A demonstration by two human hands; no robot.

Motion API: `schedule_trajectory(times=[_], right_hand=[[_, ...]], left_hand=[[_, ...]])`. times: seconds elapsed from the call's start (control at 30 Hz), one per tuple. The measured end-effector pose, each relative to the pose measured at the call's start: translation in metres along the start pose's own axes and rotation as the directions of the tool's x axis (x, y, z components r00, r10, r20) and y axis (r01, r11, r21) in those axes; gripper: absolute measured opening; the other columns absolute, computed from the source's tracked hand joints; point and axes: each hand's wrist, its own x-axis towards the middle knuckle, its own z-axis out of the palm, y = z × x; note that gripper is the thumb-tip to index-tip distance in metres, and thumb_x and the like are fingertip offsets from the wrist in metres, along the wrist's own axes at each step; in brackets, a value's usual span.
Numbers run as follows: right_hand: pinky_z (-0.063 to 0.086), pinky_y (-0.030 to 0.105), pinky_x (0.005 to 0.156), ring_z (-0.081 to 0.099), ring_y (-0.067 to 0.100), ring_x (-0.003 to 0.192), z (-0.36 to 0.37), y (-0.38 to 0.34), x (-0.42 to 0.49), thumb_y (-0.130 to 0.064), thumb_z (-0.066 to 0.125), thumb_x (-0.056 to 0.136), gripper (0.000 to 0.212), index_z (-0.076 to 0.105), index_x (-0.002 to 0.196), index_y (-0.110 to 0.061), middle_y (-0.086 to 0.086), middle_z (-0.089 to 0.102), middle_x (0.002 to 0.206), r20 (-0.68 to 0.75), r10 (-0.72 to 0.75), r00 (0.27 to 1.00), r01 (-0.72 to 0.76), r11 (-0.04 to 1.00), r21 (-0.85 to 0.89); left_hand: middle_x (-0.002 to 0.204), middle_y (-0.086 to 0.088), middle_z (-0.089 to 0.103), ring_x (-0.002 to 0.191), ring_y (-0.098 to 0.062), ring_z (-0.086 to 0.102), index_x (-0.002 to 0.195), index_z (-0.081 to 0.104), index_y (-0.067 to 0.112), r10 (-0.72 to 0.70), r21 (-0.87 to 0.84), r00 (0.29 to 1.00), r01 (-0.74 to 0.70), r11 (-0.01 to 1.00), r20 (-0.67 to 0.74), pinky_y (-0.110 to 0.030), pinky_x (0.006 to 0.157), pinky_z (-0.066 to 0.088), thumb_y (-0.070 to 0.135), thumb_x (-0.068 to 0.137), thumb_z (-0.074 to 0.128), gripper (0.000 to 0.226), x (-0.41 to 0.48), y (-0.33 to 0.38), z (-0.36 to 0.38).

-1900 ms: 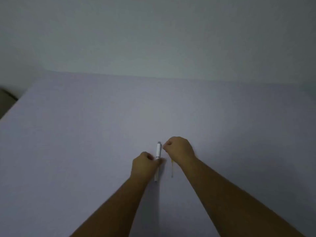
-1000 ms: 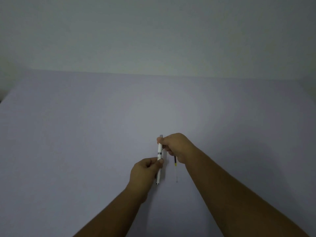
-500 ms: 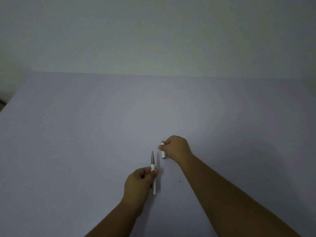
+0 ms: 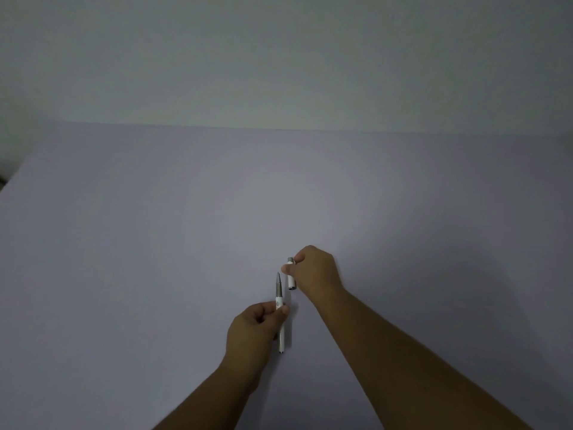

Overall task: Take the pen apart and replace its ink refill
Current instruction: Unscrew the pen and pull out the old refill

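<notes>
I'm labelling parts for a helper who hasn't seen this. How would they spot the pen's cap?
Near the middle of the table, find the right hand. The cap is the short white tube pinched there, stubbier than the long pen body in the left hand.

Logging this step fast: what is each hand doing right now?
Left hand: closed on the pen body, tip pointing away.
Right hand: closed on the pen cap, pulled off.

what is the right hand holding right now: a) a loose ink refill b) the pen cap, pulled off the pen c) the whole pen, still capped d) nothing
b: the right hand pinches the short white pen cap, held apart from the uncapped pen body, which the left hand grips with its grey tip end pointing away from the person.
</notes>
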Motion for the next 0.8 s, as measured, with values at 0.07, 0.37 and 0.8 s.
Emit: schedule_trajectory(times=[0.07,0.37,0.8], right_hand=[[0.044,0.026,0.066,0.056,0.016,0.073,0.0,0.0,-0.001,-0.028,0.074,0.075,0.025,0.058,0.087,-0.012,0.0,0.058,0.082,-0.007,0.009,1.0,-0.009,1.0,0.008],[0.043,0.026,0.067,0.054,0.014,0.073,-0.003,0.003,-0.006,-0.028,0.074,0.075,0.026,0.057,0.088,-0.013,0.002,0.061,0.088,-0.008,0.002,1.0,-0.002,0.999,0.034],[0.04,0.026,0.063,0.051,0.012,0.063,-0.046,-0.032,-0.046,-0.051,0.071,0.071,0.04,0.055,0.059,-0.017,-0.001,0.055,0.063,0.304,-0.058,0.951,0.018,0.991,0.131]], left_hand=[[0.074,0.002,0.075,0.076,-0.021,0.067,0.075,0.072,0.029,0.008,0.004,1.0,-0.008,1.0,0.001,-0.027,0.066,0.053,0.034,0.082,0.065,0.011,0.001,0.001,0.0],[0.075,0.003,0.073,0.075,-0.02,0.066,0.073,0.07,0.032,0.026,0.024,1.0,-0.026,0.999,-0.001,-0.024,0.064,0.052,0.033,0.083,0.064,0.011,0.001,0.004,0.002],[0.078,0.003,0.073,0.075,-0.017,0.066,0.083,0.071,0.027,0.098,-0.004,0.995,-0.098,0.995,-0.013,-0.022,0.062,0.051,0.033,0.082,0.066,0.008,-0.009,0.027,0.003]])
